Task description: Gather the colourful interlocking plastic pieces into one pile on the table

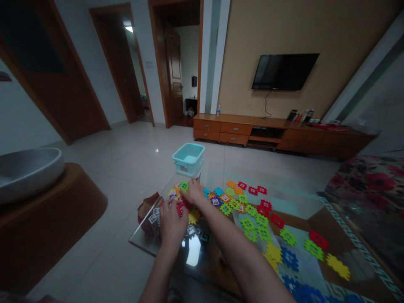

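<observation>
Left hand [173, 216] and right hand [194, 192] both bend over the pieces [194, 216] near the desk [211, 256] edge, can't tell if either's really gripping one. They're heaped loosely there, so imo a careless sweep could knock some onto the floor [110, 227].

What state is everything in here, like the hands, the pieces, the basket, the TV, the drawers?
Left hand: fingers bent at a red piece; grip unclear
Right hand: over the pieces; grip unclear
Plastic pieces: spread out, some overlapping
Teal basket: upright, open-topped
TV: screen dark
Drawers: shut
Bottle: upright
Panelled door: open
Ceiling light: lit
</observation>
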Tool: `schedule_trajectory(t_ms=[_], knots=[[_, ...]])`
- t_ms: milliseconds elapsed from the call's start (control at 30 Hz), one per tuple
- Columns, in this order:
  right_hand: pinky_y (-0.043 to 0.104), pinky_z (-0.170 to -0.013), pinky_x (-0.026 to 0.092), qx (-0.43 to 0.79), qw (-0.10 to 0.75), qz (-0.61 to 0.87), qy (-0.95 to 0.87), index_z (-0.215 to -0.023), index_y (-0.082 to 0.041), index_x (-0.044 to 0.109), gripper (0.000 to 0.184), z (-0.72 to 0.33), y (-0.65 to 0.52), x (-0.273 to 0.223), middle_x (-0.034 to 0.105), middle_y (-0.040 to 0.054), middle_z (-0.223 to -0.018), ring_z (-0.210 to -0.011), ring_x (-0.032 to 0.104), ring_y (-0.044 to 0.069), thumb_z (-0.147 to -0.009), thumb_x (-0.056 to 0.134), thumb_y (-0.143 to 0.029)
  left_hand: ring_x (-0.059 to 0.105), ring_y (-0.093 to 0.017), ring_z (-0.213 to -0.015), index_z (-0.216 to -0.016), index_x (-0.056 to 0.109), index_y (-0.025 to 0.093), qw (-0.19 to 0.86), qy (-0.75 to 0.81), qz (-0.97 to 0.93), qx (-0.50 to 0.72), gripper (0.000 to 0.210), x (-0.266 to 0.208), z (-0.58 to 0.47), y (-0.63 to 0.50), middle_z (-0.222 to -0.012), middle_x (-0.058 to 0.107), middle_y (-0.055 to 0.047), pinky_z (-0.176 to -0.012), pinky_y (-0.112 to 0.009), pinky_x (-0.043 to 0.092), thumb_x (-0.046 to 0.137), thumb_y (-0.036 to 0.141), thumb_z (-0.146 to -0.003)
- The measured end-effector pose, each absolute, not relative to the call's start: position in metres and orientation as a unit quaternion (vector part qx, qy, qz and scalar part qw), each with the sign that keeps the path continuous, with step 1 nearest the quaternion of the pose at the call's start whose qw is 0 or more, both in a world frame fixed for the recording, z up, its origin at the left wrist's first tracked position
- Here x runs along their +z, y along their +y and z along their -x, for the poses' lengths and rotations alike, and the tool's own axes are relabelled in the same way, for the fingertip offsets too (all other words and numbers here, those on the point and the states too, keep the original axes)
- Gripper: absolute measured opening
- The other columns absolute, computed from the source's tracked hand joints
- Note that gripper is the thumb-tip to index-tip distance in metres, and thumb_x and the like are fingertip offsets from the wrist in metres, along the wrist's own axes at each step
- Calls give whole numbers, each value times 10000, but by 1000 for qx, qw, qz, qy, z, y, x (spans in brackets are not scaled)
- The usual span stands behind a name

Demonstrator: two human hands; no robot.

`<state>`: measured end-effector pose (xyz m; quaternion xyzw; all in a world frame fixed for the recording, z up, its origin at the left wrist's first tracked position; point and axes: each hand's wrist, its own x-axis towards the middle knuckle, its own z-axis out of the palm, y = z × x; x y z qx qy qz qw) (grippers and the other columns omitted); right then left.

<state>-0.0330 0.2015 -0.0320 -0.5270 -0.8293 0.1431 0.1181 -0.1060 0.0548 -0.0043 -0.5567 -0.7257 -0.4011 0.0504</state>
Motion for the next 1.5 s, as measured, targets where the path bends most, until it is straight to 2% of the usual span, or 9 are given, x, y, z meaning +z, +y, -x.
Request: schedule_trajectory(t_ms=[133,333,467,533,633,733,933,1233,1500], knots=[[580,-1112,267,157,96,544,-819,-1457,-118,404,773,30,204,-46,392,234,-1526,-1416,330,369,-917,464,-669,537,-338,-1078,-955,652,167,42,-731,556,-393,167,-4,108,55,-1084,561,-146,-983,-537,453,568,258,-844],[524,-1154,216,118,114,598,-785,-1531,-240,314,686,-42,229,-39,271,137,-1612,-1473,231,290,-991,242,-657,530,-342,-1101,-953,654,185,32,-716,560,-416,164,-5,110,53,-1083,563,-133,-1001,-542,436,587,286,-842],[727,-1079,147,106,82,678,-723,-1535,-292,348,873,-120,241,-47,197,178,-1621,-1461,164,472,-844,400,-822,537,-338,-1090,-950,660,189,25,-717,558,-417,164,-5,110,53,-1075,569,-126,-1004,-541,435,590,284,-837],[784,-1037,123,112,54,688,-715,-1499,-371,409,900,-148,238,-60,210,140,-1625,-1446,160,521,-753,497,-866,545,-333,-1073,-940,659,190,26,-716,562,-413,156,-5,108,54,-1062,574,-126,-993,-535,443,584,284,-842],[741,-1070,129,106,37,678,-727,-1474,-424,427,773,-166,227,-79,238,78,-1623,-1460,178,454,-809,480,-813,549,-329,-1063,-924,655,195,29,-711,576,-403,141,-6,106,56,-1050,580,-124,-983,-526,452,583,289,-848],[670,-1079,202,82,46,671,-736,-1457,-391,453,665,-168,220,-88,311,82,-1574,-1426,249,393,-881,443,-722,551,-323,-1059,-905,655,197,28,-706,590,-392,126,-7,105,55,-1038,581,-118,-986,-520,454,588,288,-851],[534,-969,372,54,72,669,-738,-1292,-306,602,522,-166,220,-87,492,122,-1342,-1255,418,349,-857,557,-591,550,-324,-1054,-915,665,186,27,-719,591,-364,142,-7,105,54,-1058,581,-129,-956,-518,472,580,286,-862],[530,-895,410,32,117,699,-705,-1233,-287,598,522,-166,217,-94,487,125,-1322,-1219,405,382,-828,593,-616,518,-329,-1101,-929,665,173,16,-717,598,-359,132,-3,103,53,-1066,575,-124,-1005,-510,443,584,262,-872],[465,-847,426,12,163,704,-691,-1190,-236,586,443,-166,217,-92,509,140,-1263,-1179,429,365,-831,633,-490,527,-315,-1097,-935,660,168,3,-717,598,-358,133,0,103,51,-1079,571,-127,-991,-490,452,570,253,-888]])
